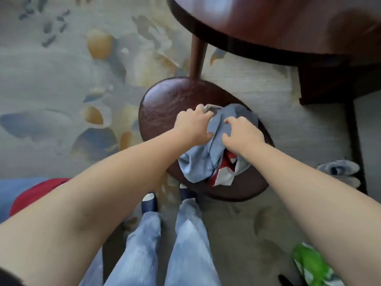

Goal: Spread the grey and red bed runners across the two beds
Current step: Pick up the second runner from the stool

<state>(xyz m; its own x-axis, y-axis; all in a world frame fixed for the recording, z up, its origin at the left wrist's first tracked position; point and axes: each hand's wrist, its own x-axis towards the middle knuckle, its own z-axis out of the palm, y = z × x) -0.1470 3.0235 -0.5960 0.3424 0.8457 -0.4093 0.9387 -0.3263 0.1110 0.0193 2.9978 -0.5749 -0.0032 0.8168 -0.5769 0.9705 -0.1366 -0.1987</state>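
At the far left edge, at about nine o'clock, a red and blue cloth is seen on the patterned carpet, partly hidden by the left forearm. Toward the centre, a dark brown leather-topped stool is seen from above, its bare seat visible on the ten o'clock side. The crumpled bed runners are heaped on the stool's seat, toward its three o'clock half; the bundle is mostly grey, with red and white folds showing at its five o'clock end.

The left hand is laid on the nine o'clock side of the bundle, knuckles up. Its fingers are curled down and bunched into the grey cloth at the top edge, and the thumb is pressed against the fabric lower down, so a fold is gripped. The right hand is set just beside it, on the three o'clock side of the heap. Its fingers are bent and slightly spread, clawed into the grey fabric, with the thumb hooked into a crease; cloth is gathered under the palm.

Below the stool, at six o'clock, two jeans-clad legs and dark slippers are seen. At one o'clock, a round dark wooden table stands over one leg. At three o'clock a grey shoe lies on the carpet, and at five o'clock a green and white item, too blurred to be identified.
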